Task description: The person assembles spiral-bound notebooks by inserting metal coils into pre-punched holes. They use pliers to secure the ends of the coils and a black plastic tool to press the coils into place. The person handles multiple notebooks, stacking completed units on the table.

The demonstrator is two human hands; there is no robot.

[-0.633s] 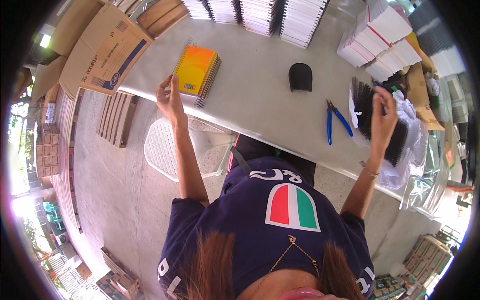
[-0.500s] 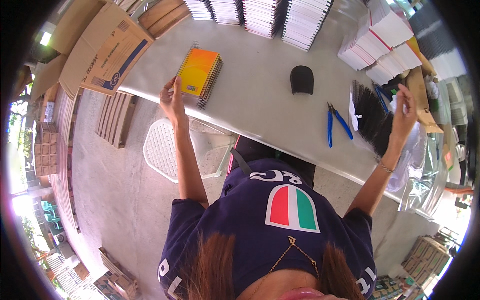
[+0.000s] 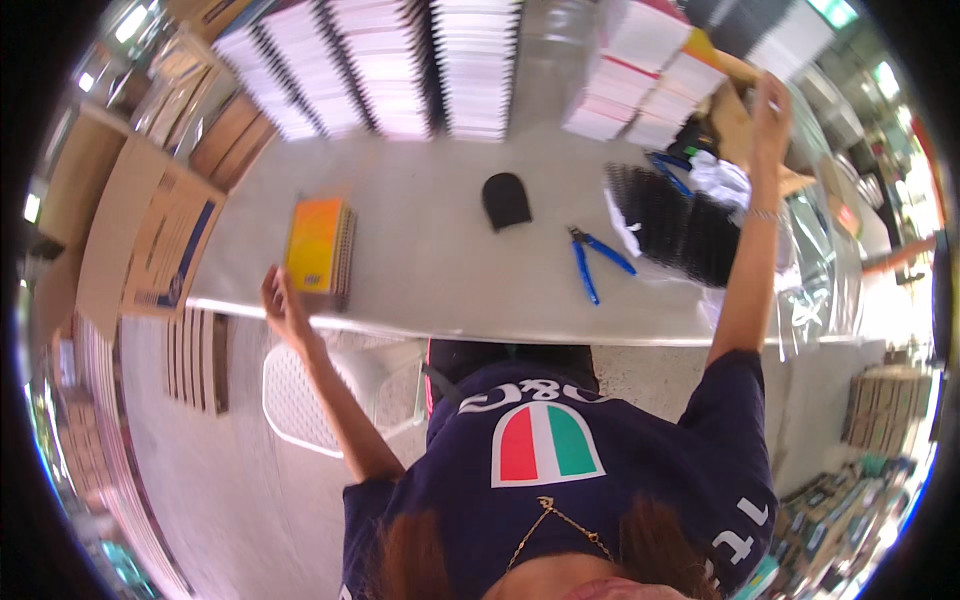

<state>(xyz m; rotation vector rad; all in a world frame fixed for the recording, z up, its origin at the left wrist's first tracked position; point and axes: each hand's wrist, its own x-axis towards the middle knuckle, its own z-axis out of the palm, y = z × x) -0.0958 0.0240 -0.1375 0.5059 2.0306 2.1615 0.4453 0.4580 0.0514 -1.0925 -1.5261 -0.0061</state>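
Observation:
My left hand [image 3: 284, 308] is beside the near left corner of a small stack of spiral notebooks with a yellow-orange cover [image 3: 316, 248]. Its fingers look loosely apart and hold nothing; I cannot tell whether a fingertip touches the stack. Stretched far out on the right, my right hand [image 3: 770, 118] is over the cardboard [image 3: 735, 125] beside stacked paper blocks [image 3: 640, 75]. Motion smears its fingers, so any hold is hidden. Below that arm lies a pile of black spiral binding coils [image 3: 680, 225]. Blue-handled cutters [image 3: 598, 262] rest on the table left of the coils.
A rounded black object [image 3: 506, 202] sits mid-table. Tall rows of spiral-bound books [image 3: 475, 70] line the far side of the grey table [image 3: 420, 230]. More blue-handled pliers [image 3: 672, 170] lie behind the coils. An open carton [image 3: 160, 235] stands left; a white chair [image 3: 320, 395] is at the near edge.
My right hand has reached farther away, from above the coils to beside the paper blocks. My left hand has drawn slightly off the notebooks' side. The whole view has shifted.

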